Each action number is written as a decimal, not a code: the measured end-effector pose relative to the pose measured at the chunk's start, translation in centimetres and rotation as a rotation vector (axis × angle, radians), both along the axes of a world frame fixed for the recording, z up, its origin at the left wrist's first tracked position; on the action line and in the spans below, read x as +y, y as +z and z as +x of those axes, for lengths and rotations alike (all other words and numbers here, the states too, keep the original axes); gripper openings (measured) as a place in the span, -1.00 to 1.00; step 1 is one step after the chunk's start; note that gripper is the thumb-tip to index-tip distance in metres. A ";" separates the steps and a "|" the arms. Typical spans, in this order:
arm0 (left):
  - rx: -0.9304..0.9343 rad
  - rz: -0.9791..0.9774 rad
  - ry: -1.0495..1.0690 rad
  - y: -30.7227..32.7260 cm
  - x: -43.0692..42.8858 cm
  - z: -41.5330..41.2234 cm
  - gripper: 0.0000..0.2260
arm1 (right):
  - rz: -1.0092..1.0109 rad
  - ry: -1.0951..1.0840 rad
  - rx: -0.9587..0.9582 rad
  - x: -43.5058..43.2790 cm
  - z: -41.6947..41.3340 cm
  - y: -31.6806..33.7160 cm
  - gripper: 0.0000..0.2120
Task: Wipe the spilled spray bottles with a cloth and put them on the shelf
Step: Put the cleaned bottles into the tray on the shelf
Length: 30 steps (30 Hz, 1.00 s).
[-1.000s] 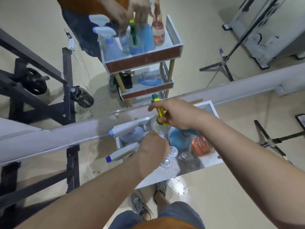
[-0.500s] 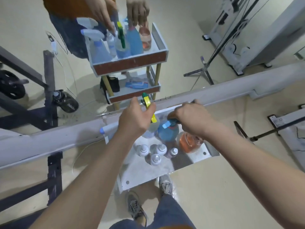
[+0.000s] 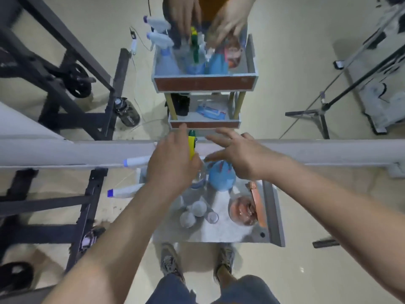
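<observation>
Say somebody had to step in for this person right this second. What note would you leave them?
Left hand: grips the clear bottle with the yellow-and-green sprayer over the shelf tray; whether it stands there yet is unclear.
Right hand: open, fingers spread above the blue bottle.
In the tray: blue bottle, orange bottle, small white-capped bottles, and two white sprayers at its left edge.
Done: several bottles are in the tray.
Left: set down and release the held bottle. No cloth is in view, so wiping cannot be confirmed.

Black jug (image 3: 127, 112) beside dark frame (image 3: 119, 77)
</observation>
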<state>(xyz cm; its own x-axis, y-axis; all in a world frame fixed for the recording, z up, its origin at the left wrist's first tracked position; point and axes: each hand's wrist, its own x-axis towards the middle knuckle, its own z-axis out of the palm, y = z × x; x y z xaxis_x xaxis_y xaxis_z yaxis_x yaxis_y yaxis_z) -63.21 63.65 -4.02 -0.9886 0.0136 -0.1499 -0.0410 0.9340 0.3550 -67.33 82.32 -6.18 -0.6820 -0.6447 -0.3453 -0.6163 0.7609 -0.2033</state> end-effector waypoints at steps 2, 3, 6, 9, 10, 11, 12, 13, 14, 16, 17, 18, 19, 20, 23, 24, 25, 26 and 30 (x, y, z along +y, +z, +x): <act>0.247 0.091 -0.025 0.9 1.7 1.5 -0.61 | -0.318 -0.185 -0.039 1.1 0.2 1.0 -0.39; 0.225 0.168 -0.022 0.9 2.6 2.1 -0.66 | -0.480 -0.341 -0.043 1.9 0.8 1.4 -0.50; -0.065 0.207 0.019 -1.4 5.0 2.5 -0.71 | -0.670 -0.871 -0.200 4.6 4.3 1.6 -0.59; -0.202 0.191 0.005 -4.2 6.6 1.4 -0.61 | -0.448 -1.009 -0.598 5.1 9.0 0.9 -0.26; -0.227 0.204 0.007 -5.0 7.0 1.1 -0.60 | -0.408 -0.986 -0.669 4.5 10.3 0.3 -0.33; -0.240 0.204 0.003 -5.5 7.3 0.8 -0.60 | -0.371 -0.953 -0.643 3.7 11.3 -0.4 -0.47; -0.238 0.195 -0.001 -5.9 7.5 0.5 -0.62 | -0.318 -0.918 -0.532 3.1 11.9 -1.2 -0.58; -0.219 0.192 0.002 -6.2 7.6 0.3 -0.66 | -0.249 -0.907 -0.402 2.6 12.2 -1.6 -0.65; -0.183 0.197 0.013 -6.4 7.6 0.2 -0.69 | -0.199 -0.926 -0.283 2.5 12.2 -2.0 -0.70; -0.128 0.227 0.042 -6.7 7.5 0.0 -0.68 | -0.226 -1.018 -0.162 3.0 11.4 -1.8 -0.76; -0.117 0.227 0.053 -6.6 7.4 0.1 -0.67 | -0.251 -1.063 -0.138 3.5 10.7 -1.5 -0.78; -0.109 0.200 0.048 -6.6 7.4 0.1 -0.67 | -0.266 -1.090 -0.116 4.0 9.9 -1.3 -0.79; -0.100 0.143 0.023 -6.5 7.5 0.1 -0.66 | -0.272 -1.098 -0.090 4.4 9.0 -1.0 -0.79; -0.089 0.075 -0.014 -6.5 7.6 0.1 -0.66 | -0.270 -1.100 -0.067 4.8 8.2 -0.8 -0.79; -0.040 -0.021 -0.079 -6.6 7.9 0.0 -0.66 | -0.288 -1.104 -0.017 5.0 5.8 -0.7 -0.78; -0.032 -0.019 -0.076 -6.7 7.9 0.0 -0.66 | -0.293 -1.089 -0.011 4.6 5.3 -1.0 -0.78; -0.023 -0.008 -0.069 -6.7 7.9 0.0 -0.67 | -0.281 -1.075 -0.019 4.1 5.1 -1.4 -0.77; -0.010 0.009 -0.058 -6.8 8.0 -0.1 -0.68 | -0.260 -1.072 -0.033 3.6 5.1 -1.8 -0.75; -0.033 0.172 0.073 -7.0 8.5 0.0 -0.72 | -0.279 -1.095 -0.019 2.8 5.5 -3.2 -0.79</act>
